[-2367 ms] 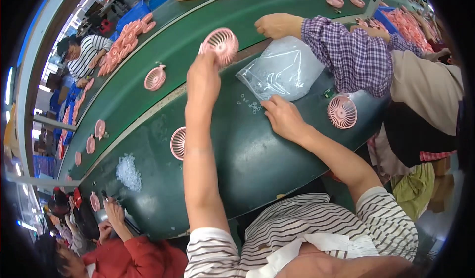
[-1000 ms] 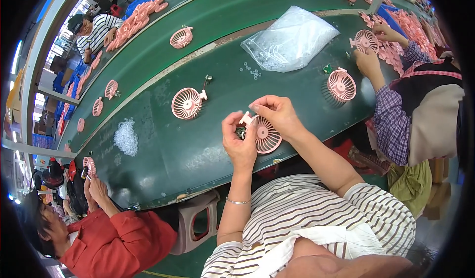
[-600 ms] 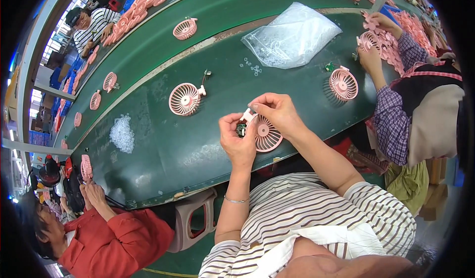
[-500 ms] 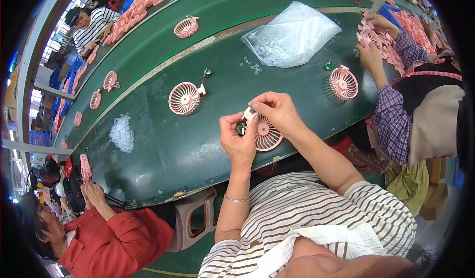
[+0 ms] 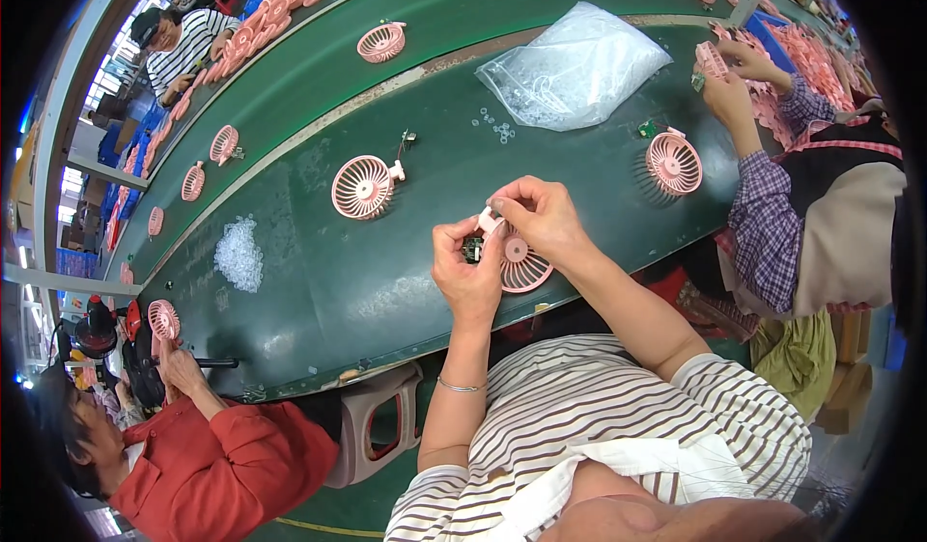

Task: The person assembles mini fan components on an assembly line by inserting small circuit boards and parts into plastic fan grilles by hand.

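Note:
My left hand is closed around the neck of a pink fan housing, close to the near table edge. The round, slotted face of the housing shows between my two hands. A small green circuit board sits by my left fingers, beside the pale neck piece. At the top of that neck, the fingertips of my right hand are pinched together. Whatever lies between them is too small and covered to make out.
Pink fan housings stand on the table at left and right. A clear plastic bag of small rings lies at the back, with a heap of clear rings at left. Co-workers sit on both sides; a green conveyor belt runs behind.
My hands stay almost in place at the neck. Housings on the belt have shifted right. The right-hand co-worker has turned a pink part, and the left-hand one has tilted a housing.

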### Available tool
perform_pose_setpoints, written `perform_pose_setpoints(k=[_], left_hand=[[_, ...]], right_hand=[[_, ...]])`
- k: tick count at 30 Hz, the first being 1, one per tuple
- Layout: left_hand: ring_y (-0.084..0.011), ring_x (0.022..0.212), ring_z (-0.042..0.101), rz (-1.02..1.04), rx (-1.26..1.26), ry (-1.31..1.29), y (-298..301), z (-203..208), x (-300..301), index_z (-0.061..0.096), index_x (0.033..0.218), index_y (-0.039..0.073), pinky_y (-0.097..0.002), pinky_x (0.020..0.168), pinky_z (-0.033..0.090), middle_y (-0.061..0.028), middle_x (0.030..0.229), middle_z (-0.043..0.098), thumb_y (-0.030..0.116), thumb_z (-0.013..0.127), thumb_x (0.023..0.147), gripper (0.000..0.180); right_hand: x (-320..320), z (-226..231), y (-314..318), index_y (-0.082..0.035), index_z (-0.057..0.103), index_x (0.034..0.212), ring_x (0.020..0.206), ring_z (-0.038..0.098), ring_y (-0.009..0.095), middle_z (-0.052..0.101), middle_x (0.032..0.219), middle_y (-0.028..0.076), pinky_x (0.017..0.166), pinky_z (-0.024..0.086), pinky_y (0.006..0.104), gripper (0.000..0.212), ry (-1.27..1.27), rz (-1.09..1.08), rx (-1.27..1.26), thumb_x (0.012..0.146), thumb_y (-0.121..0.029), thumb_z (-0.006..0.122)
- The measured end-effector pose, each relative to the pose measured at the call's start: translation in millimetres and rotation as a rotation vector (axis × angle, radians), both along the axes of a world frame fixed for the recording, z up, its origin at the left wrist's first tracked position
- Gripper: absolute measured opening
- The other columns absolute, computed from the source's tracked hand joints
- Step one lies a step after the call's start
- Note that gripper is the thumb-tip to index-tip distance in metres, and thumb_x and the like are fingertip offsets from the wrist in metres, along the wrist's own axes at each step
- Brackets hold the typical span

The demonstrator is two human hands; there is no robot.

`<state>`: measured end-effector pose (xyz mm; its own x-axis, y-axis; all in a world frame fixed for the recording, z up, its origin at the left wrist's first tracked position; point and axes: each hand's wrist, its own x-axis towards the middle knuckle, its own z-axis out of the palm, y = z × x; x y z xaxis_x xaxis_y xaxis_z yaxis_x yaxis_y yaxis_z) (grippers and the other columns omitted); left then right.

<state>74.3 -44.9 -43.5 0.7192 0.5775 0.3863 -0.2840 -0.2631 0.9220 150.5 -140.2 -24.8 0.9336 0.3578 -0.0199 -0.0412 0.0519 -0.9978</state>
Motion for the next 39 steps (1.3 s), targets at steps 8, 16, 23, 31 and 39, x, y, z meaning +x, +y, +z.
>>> perform_pose_setpoints(k=[8, 16, 23, 31, 39], left_hand=[[-0.0137, 0.080, 0.062, -0.006, 0.013, -0.030, 0, 0, -1, 0.054, 0.094, -0.002, -0.0257, 0.074, 0.050, -0.0097, 0.087, 0.062, 0.001, 0.074, 0.075, 0.028], [-0.0151, 0.077, 0.064, 0.034, 0.087, 0.019, 3, -3, 0, 0.054, 0.093, -0.002, -0.0270, 0.072, 0.051, -0.0093, 0.084, 0.062, 0.001, 0.072, 0.075, 0.025], [-0.0115, 0.080, 0.059, 0.051, 0.073, 0.103, -1, 7, -2, 0.052, 0.097, -0.003, -0.0239, 0.075, 0.049, -0.0076, 0.089, 0.060, -0.005, 0.066, 0.079, 0.023], [-0.0168, 0.077, 0.065, 0.079, 0.141, 0.121, -1, 4, 2, 0.064, 0.109, 0.004, -0.0291, 0.070, 0.052, -0.0093, 0.094, 0.068, 0.004, 0.072, 0.076, 0.034], [-0.0181, 0.078, 0.065, 0.088, 0.126, 0.141, 1, 8, 6, 0.064, 0.106, 0.003, -0.0296, 0.071, 0.052, -0.0106, 0.095, 0.067, 0.002, 0.070, 0.077, 0.030]], right_hand=[[-2, 3, -1, 0.006, 0.066, 0.084, 0.066, 0.062, 0.012, 0.066, 0.078, 0.011, 0.060, 0.050, 0.0275, 0.014, -0.032, -0.006, -0.035, 0.079, -0.008, 0.064], [-10, -3, -5, 0.003, 0.066, 0.094, 0.075, 0.059, 0.016, 0.061, 0.086, 0.010, 0.064, 0.048, 0.0269, 0.014, -0.567, -0.018, -0.119, 0.082, -0.002, 0.060], [-16, 7, -4, 0.002, 0.066, 0.095, 0.078, 0.057, 0.026, 0.060, 0.085, 0.012, 0.065, 0.047, 0.0337, 0.020, -1.059, -0.094, -0.262, 0.075, 0.002, 0.061], [-9, -2, -11, 0.003, 0.065, 0.104, 0.089, 0.062, 0.016, 0.067, 0.097, 0.012, 0.077, 0.050, 0.0263, 0.021, -0.413, 0.098, 0.037, 0.087, 0.001, 0.054], [-13, 6, -5, -0.001, 0.066, 0.099, 0.082, 0.064, 0.023, 0.068, 0.089, 0.010, 0.074, 0.048, 0.0333, 0.024, -0.932, -0.094, -0.203, 0.078, 0.005, 0.057]])
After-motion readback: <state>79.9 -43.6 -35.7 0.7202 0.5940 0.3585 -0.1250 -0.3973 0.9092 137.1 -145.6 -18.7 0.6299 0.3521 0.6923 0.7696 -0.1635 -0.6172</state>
